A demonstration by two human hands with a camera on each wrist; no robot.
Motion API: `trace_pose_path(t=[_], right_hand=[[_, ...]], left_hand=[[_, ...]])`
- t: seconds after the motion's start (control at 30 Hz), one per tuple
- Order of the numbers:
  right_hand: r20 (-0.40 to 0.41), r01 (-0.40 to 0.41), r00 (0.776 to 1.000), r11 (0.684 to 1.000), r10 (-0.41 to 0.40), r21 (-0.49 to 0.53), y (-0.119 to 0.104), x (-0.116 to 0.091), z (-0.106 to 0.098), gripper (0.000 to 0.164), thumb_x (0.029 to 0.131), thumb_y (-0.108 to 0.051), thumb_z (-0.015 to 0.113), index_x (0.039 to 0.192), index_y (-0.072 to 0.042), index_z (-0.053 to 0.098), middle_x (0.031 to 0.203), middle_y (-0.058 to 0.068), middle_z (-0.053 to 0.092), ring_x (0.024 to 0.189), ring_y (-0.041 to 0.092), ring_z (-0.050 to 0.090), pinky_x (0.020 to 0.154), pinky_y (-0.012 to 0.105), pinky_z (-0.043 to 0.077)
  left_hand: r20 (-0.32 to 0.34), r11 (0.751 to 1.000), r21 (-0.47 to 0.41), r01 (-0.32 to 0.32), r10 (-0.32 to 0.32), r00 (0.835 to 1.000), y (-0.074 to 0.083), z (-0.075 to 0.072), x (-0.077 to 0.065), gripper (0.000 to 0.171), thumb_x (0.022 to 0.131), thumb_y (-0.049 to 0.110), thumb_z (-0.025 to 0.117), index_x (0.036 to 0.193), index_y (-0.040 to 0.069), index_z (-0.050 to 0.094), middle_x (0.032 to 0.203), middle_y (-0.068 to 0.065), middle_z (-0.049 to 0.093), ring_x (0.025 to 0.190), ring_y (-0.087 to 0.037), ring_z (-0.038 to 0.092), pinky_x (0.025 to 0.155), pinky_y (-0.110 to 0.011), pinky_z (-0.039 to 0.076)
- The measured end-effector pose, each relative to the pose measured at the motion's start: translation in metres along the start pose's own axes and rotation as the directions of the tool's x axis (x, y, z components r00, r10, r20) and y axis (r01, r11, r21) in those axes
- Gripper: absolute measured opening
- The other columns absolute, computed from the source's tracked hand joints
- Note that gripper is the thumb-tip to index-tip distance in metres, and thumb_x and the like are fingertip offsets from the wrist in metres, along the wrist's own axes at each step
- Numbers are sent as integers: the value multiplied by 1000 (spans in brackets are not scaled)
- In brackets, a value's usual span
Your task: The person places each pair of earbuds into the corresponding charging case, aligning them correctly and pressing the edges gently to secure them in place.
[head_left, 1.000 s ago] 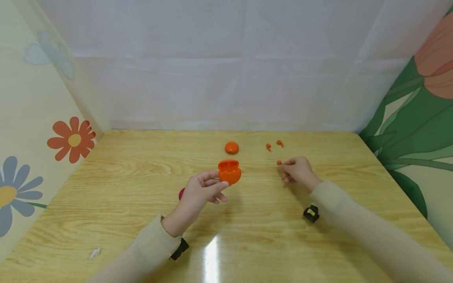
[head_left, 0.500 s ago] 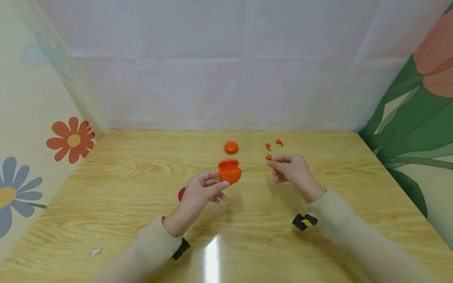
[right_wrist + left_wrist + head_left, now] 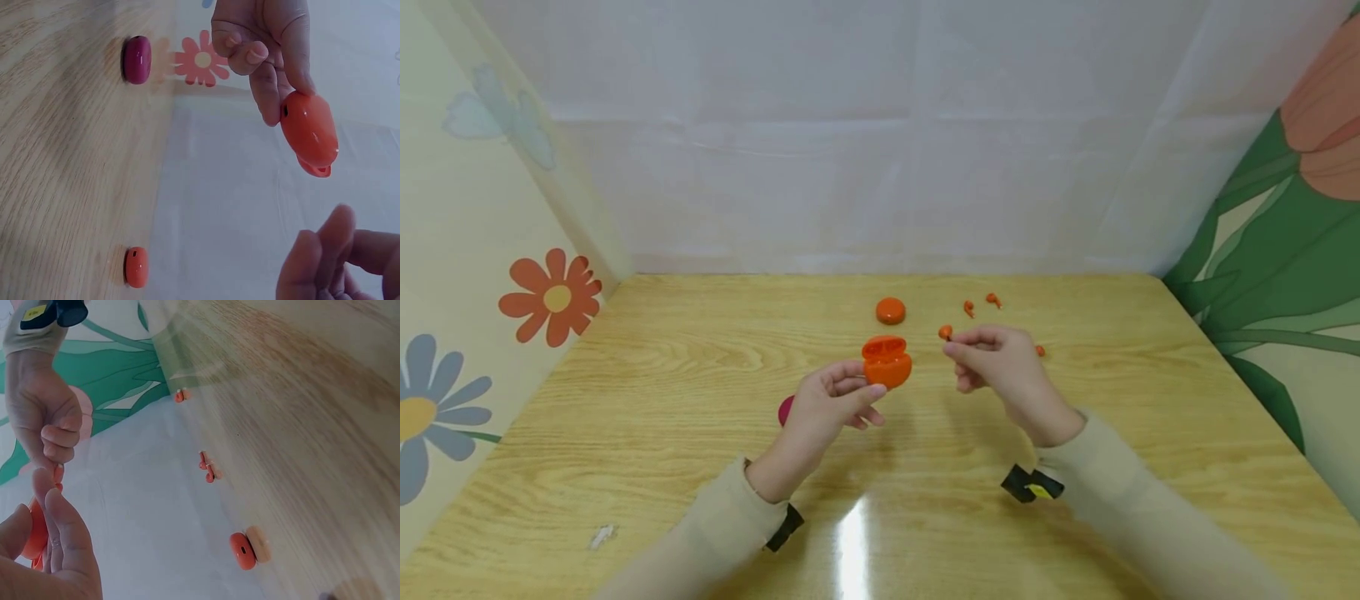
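My left hand [image 3: 823,408] grips an orange earbud case [image 3: 888,369] above the table, its lid flipped up. To the right, my right hand [image 3: 1003,371] pinches an orange earbud [image 3: 945,332] between thumb and fingertips, a short way from the case and apart from it. The right wrist view shows the held case [image 3: 309,128] from its back; the pinched earbud cannot be made out there. Two more orange earbuds lie farther back, one earbud [image 3: 968,308] left of the other earbud [image 3: 993,300]. Another earbud [image 3: 1040,351] peeks out beside my right hand.
A second orange case [image 3: 891,311], closed, stands at the table's back. A magenta case [image 3: 137,60] is on the table, partly behind my left hand in the head view. White cloth [image 3: 880,167] hangs at the rear; flower-patterned panels flank both sides.
My right hand has moved left with the pinched earbud, nearer the orange case. That uncovers an earbud to its right. My left hand and the case have stayed put.
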State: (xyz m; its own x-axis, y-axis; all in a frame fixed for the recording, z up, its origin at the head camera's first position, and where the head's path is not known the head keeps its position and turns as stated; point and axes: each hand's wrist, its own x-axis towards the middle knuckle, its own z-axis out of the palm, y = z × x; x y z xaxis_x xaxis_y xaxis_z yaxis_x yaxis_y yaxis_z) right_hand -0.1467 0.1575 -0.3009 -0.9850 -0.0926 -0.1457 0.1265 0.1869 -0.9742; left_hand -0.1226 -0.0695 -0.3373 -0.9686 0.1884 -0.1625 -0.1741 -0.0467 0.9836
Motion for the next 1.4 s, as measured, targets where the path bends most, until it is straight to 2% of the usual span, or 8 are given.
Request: trace_pose_path(t=[0.13,0.33,0.7,0.87,1.13,1.4], right_hand=[[-11,2,1000,1000,-2,10,-3,-3,5,22,98,-11,66,107,9,63,69,0,63,57,8,59,62,25,58],[-5,17,1000,999,-17,29,-4,-5,15,20,97,-10,67,103,9,63,67,1,61,55,9,57,60,25,56],[7,54,998,990,-55,131,-5,-7,35,14,97,-7,66,100,7,62,63,-1,57,53,8,53,56,22,53],[-11,64,998,985,-64,161,-6,-7,43,12,96,-4,66,99,7,63,62,-3,58,50,7,48,52,19,48],[-24,68,998,992,-65,106,-4,-7,49,11,94,-7,70,94,3,66,67,-3,62,50,9,40,50,22,38],[-12,58,998,996,-57,68,-3,-8,49,11,92,-8,72,90,1,66,64,-2,57,52,10,43,53,24,41]], left_hand=[[0,1000,5,-2,2,1000,0,1,0,27,94,1,68,117,-7,59,103,-17,73,62,-11,69,63,-23,54],[-1,1000,14,-18,18,1000,1,2,-1,26,93,2,69,116,-6,60,96,-9,73,63,-11,69,63,-23,54],[-11,997,66,-39,40,999,1,6,-3,24,93,5,70,114,-4,62,100,-15,74,64,-13,70,64,-25,54],[-14,996,71,-50,51,999,0,8,-3,23,92,5,71,113,-4,63,101,-15,74,64,-13,70,64,-25,54],[-36,996,66,-55,57,998,0,10,-2,21,92,5,71,111,-3,65,98,-12,75,64,-14,70,63,-25,54],[-41,994,80,-73,76,996,-1,8,-1,23,93,4,70,113,-3,64,100,-13,74,64,-14,70,64,-27,55]])
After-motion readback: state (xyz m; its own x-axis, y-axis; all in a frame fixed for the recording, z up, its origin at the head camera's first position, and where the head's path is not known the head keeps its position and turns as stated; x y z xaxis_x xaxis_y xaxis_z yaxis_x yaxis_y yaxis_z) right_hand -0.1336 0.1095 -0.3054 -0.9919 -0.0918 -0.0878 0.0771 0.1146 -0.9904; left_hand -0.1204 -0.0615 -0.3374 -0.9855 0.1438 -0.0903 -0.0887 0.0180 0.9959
